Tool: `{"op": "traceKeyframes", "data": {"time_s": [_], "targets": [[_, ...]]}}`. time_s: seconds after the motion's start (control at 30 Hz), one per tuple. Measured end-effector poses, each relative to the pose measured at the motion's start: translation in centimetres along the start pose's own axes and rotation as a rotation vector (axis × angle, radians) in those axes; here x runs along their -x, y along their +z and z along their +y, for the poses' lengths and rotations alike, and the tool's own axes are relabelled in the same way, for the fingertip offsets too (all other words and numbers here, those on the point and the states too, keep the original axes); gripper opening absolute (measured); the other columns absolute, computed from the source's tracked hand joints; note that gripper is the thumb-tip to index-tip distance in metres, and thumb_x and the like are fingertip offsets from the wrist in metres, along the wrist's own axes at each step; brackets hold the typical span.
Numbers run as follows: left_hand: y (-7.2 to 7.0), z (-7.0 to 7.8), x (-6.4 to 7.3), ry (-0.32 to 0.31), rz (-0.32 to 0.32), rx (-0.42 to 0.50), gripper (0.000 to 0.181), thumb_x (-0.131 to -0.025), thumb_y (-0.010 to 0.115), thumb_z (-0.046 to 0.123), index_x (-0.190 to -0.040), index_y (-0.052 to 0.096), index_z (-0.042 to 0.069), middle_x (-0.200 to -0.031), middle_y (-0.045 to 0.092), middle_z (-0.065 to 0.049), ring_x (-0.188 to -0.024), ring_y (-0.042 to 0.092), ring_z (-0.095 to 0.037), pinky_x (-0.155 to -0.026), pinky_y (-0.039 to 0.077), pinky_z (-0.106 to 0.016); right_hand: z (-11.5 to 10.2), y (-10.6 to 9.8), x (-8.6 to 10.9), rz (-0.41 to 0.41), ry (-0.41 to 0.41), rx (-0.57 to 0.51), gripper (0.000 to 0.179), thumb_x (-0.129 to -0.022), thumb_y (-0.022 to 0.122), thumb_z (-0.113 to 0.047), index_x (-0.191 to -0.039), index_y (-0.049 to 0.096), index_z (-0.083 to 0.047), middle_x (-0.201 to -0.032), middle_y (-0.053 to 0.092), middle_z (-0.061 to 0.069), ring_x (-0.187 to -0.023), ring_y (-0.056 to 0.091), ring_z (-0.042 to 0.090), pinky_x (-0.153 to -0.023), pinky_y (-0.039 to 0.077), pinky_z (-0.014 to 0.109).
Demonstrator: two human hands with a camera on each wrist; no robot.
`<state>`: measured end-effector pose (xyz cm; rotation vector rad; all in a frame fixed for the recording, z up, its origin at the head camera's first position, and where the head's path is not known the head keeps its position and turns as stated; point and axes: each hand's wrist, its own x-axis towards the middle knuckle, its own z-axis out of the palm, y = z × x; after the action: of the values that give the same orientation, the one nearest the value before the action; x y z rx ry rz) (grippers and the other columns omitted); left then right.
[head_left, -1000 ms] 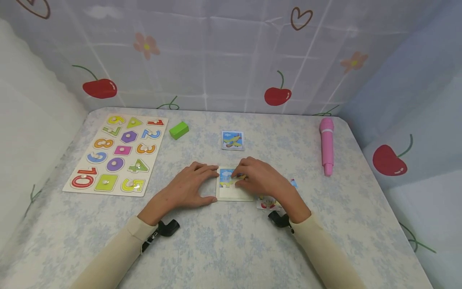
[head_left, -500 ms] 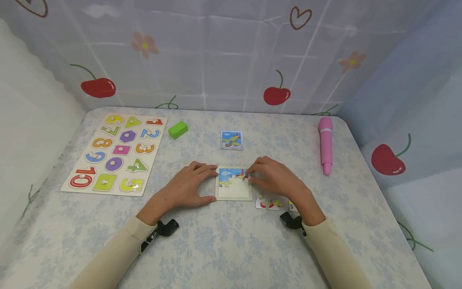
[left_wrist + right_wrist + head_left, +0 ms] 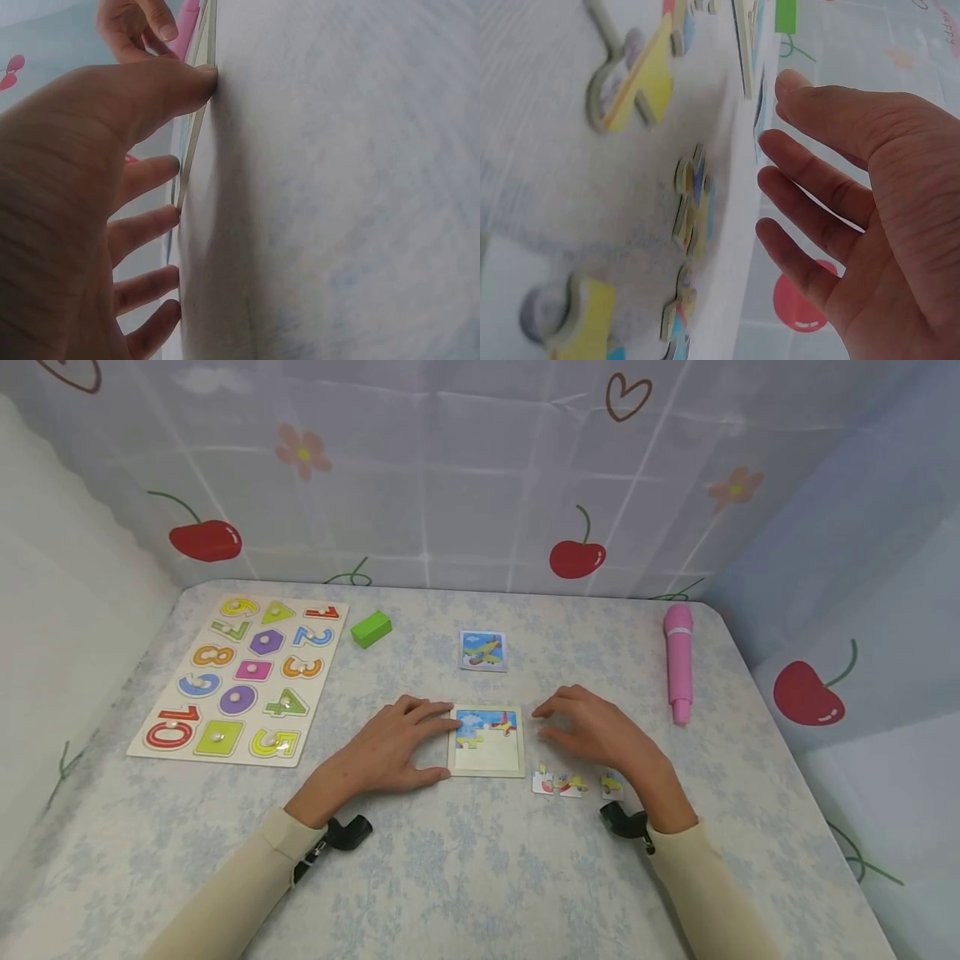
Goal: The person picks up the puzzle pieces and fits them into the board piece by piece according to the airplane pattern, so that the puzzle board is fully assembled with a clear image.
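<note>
Nudges from my loosely spread left hand (image 3: 393, 747) or relaxed right hand (image 3: 588, 725), neither gripping anything, could jolt the square cream puzzle tray (image 3: 491, 760) between them, which my left touches, unseating its fitted blue-sky jigsaw pieces (image 3: 472, 720). Two hands, one tray; the flat yellow-and-white loose pieces (image 3: 611, 787) near its lower-right corner I can't count surely.

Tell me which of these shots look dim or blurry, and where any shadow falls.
Head view: brightest, puzzle tray fairly clear, pale streaks on the curtain; left wrist view: dim, a soft shadow on the tablecloth beside the left hand; right wrist view: also dim, nearest puzzle pieces blurred.
</note>
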<state>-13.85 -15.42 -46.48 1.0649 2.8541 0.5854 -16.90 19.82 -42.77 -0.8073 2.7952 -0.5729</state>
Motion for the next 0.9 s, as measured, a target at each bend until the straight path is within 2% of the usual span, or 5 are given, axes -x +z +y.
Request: {"op": "traceKeyframes", "data": {"time_s": [0.53, 0.9], "targets": [[-0.1, 0.1, 0.0, -0.009, 0.001, 0.004, 0.070, -0.092, 0.083, 0.051, -0.152, 0.064, 0.022, -0.164, 0.051, -0.004, -0.138, 0.049, -0.030, -0.110, 0.045, -0.055, 1.8, -0.5, 1.7, 0.025, 0.015, -0.010, 0.029, -0.097, 0.083, -0.020, -0.124, 0.080, -0.011, -0.121, 0.073, 0.004, -0.117, 0.063, 0.025, -0.100, 0.056, 0.049], [0.0, 0.2, 0.1, 0.009, 0.024, -0.015, 0.071, -0.090, 0.085, 0.050, -0.152, 0.064, 0.020, -0.163, 0.052, -0.006, -0.136, 0.051, -0.031, -0.107, 0.047, -0.056, 2.8, -0.3, 3.1, 0.032, 0.047, -0.028, 0.030, -0.096, 0.084, -0.020, -0.124, 0.080, -0.010, -0.119, 0.073, 0.004, -0.113, 0.065, 0.026, -0.097, 0.056, 0.049]]}}
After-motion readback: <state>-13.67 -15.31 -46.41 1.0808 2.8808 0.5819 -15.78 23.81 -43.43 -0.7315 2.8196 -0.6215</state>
